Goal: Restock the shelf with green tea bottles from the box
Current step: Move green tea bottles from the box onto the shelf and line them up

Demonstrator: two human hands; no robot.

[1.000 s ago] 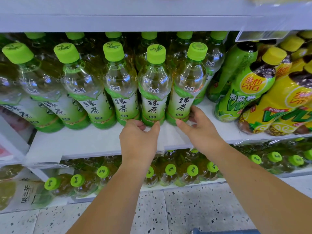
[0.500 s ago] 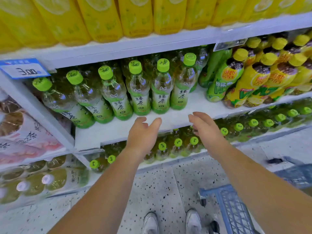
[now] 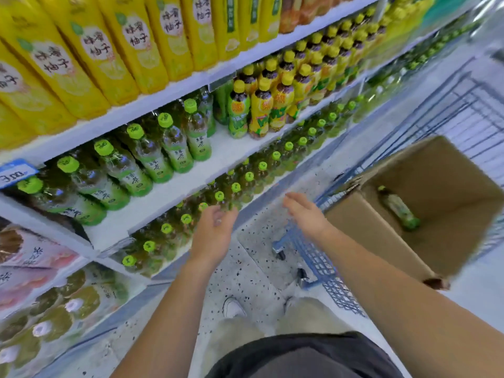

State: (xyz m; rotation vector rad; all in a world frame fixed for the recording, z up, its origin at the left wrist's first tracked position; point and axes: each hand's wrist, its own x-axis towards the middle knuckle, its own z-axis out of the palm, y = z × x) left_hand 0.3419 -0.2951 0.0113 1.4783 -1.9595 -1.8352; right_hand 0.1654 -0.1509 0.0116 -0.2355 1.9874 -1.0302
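The left hand [image 3: 214, 230] and right hand [image 3: 305, 214] are hovering just in front of the shelf [image 3: 163, 197], each grip loosely spread and holding nothing. Green tea bottles [image 3: 174, 148] are standing in a row on the shelf, and one bottle [image 3: 398, 210] is lying inside the box [image 3: 381, 236] in the blue cart [image 3: 319, 257]

Bright even light, motion blur, wide-angle edge warp w/ soft corners

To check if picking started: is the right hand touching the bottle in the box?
Apart. Head view: the right hand is outside the box, cardboard between it and the bottle.
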